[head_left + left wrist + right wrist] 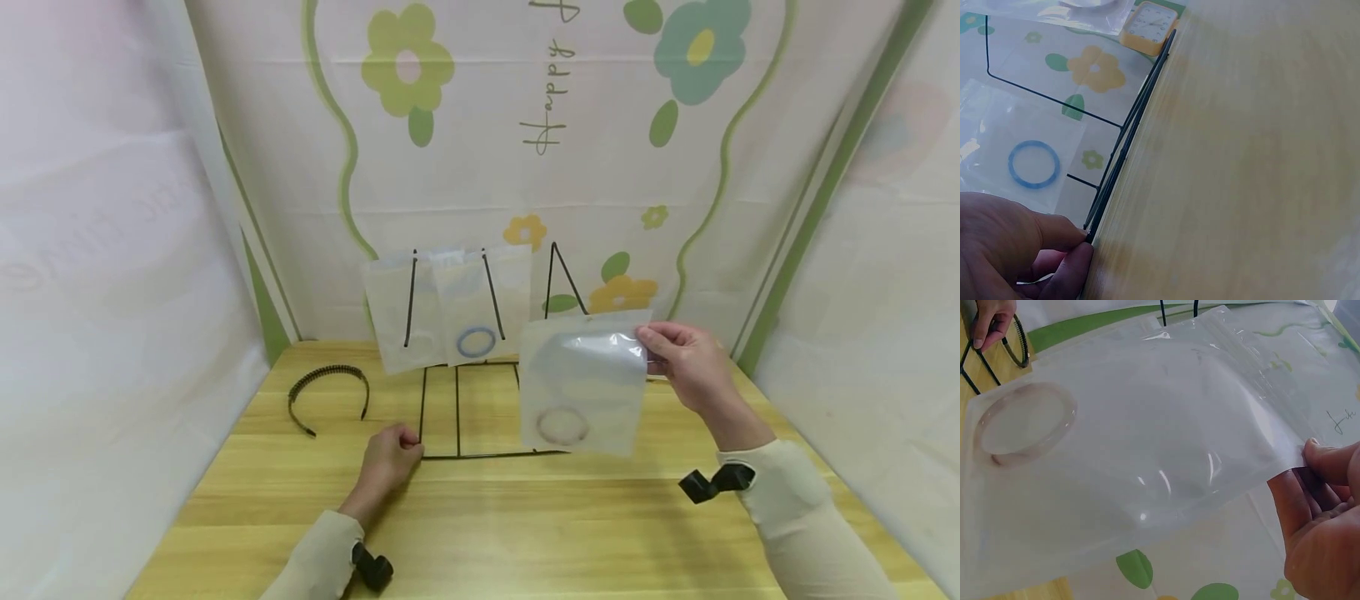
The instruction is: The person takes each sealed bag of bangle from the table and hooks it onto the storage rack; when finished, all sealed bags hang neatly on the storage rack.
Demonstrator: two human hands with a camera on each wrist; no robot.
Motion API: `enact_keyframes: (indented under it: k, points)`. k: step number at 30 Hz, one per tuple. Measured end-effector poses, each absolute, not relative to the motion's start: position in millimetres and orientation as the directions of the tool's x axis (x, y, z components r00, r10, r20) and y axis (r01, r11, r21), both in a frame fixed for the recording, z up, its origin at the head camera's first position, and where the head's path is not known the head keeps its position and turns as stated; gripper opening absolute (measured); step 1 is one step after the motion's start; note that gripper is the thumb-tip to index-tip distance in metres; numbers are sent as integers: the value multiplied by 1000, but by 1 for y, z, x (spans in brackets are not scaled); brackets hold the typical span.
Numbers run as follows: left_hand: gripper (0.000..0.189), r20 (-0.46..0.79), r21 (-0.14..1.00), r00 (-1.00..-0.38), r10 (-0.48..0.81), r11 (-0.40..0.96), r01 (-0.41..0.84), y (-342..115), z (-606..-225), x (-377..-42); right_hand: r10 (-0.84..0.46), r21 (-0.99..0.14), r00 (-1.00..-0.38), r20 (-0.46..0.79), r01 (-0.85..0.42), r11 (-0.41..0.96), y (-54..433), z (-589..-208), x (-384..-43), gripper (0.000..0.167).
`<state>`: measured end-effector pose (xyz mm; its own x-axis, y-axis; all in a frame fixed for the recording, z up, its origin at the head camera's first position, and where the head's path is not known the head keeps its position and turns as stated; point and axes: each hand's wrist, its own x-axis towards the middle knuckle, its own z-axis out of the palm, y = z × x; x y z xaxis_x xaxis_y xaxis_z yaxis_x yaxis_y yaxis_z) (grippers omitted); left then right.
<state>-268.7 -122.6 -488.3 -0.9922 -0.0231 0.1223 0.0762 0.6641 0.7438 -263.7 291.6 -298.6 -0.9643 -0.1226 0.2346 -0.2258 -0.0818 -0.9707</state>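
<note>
My right hand (690,362) pinches the upper right edge of a clear plastic zip bag (585,358) holding a pale brownish bangle (1029,422). The bag's top edge meets the tip of the right hook of a black wire display rack (457,408); whether the hook passes through it I cannot tell. My left hand (390,458) grips the rack's front left base corner between thumb and finger, seen closely in the left wrist view. Another bag with a blue bangle (476,342) hangs on the middle hook. On the left hook hangs a bag (397,292) with a whitish ring, faintly visible.
A dark braided headband (327,372) lies on the wooden table (487,533), left of the rack. Behind stands a flower-printed cloth (465,167), with cloth walls at both sides. A yellow-framed clock (1147,28) shows beyond the rack in the left wrist view.
</note>
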Motion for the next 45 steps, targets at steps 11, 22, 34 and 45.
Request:
enact_keyframes:
  k: [11,22,34,45]
  points:
    - [6,123,745,-992,-25,662,76,-122,-490,-270,-128,-962,-958,256,-238,-136,293,-297,-264,15]
    - [6,142,734,-990,-24,674,89,-123,-493,-270,-112,-973,-970,217,-206,-101,295,-304,-275,13]
    - [4,143,746,-990,-16,659,97,-122,-494,-271,-103,-988,-985,137,-129,-88,296,-302,-307,12]
    - [6,159,731,-987,-14,674,108,-124,-493,-272,-4,-993,-996,95,-95,66,292,-291,-342,16]
